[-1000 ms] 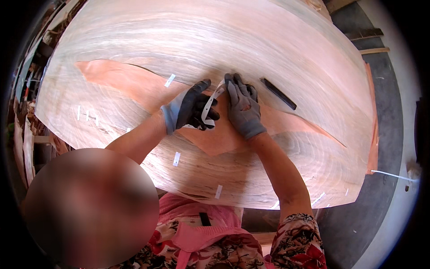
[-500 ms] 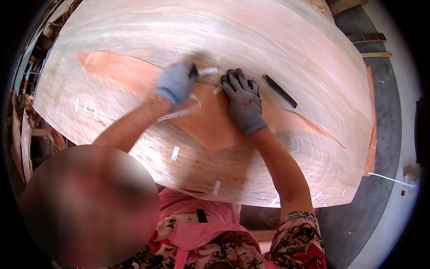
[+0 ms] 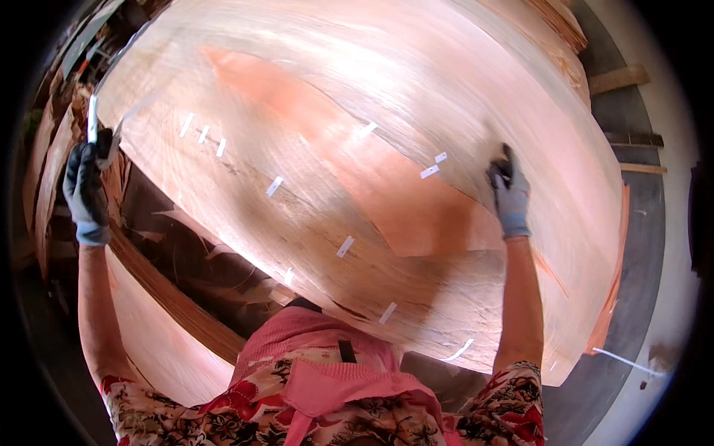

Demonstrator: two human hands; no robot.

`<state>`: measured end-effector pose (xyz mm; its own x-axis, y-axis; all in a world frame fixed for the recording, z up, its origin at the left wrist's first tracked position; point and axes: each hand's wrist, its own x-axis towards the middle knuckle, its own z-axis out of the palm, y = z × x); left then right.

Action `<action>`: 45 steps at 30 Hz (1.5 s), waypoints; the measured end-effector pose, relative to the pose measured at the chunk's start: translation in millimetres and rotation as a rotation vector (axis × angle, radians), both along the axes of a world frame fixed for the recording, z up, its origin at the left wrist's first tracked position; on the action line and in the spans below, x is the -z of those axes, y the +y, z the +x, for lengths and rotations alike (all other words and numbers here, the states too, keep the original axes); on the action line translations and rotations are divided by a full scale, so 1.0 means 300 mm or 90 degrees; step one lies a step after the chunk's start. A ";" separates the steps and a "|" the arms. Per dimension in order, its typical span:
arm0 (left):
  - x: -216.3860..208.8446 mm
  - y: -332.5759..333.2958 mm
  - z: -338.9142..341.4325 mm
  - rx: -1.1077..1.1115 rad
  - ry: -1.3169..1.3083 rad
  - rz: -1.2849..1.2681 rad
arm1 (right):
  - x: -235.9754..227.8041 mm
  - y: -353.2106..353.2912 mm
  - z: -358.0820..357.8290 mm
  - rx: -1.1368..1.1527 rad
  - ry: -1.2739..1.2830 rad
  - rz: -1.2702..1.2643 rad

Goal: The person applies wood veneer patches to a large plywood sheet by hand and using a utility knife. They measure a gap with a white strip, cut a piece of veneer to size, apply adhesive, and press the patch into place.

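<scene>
A large pale wood veneer sheet (image 3: 297, 82) spreads before me, with an orange-toned veneer area (image 3: 416, 215) running diagonally across its middle. Short white tape pieces (image 3: 429, 172) lie along the edges of that area and over cracks. My left hand (image 3: 85, 186), in a grey-blue glove with dark fingers, is raised past the sheet's left edge. It is closed on white tape (image 3: 92, 119), and a loose ribbon trails from it. Over the right part of the sheet, my gloved right hand (image 3: 512, 193) has its fingers closed around a slim black bar, partly hidden and blurred.
More veneer (image 3: 167, 320) is stacked at the lower left, beside torn scraps (image 3: 216, 245). Broken veneer pieces (image 3: 44, 171) stand at the far left. Wooden slats (image 3: 621, 79) and a white cord (image 3: 628, 361) are at the right, by the grey floor.
My left hand has swung from mid-sheet to the far left with the tape. My right hand has lifted off the orange area, moved right and taken up the black bar. The view has shifted.
</scene>
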<state>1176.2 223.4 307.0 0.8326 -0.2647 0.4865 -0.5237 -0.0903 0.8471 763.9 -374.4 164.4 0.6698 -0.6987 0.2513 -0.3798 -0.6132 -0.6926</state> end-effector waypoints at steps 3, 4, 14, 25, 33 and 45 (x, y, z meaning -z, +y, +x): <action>-0.036 0.151 -0.078 0.065 0.082 0.108 | -0.096 -0.039 -0.116 0.097 0.283 -0.071; -0.043 0.187 -0.095 0.083 0.122 0.196 | -0.083 -0.068 -0.151 0.122 0.383 -0.128; 0.435 0.195 -0.756 0.594 0.992 0.835 | 0.058 -0.163 -0.262 0.076 0.234 -0.085; 0.500 0.228 -0.806 0.705 0.289 1.066 | -0.250 0.186 0.188 -0.128 -0.282 0.582; 0.700 0.486 -0.455 -0.174 0.293 0.621 | -0.210 0.261 0.466 -0.310 0.016 0.174; 0.456 -0.819 -0.126 0.067 -0.169 0.411 | -0.151 0.372 0.785 -0.301 0.096 0.395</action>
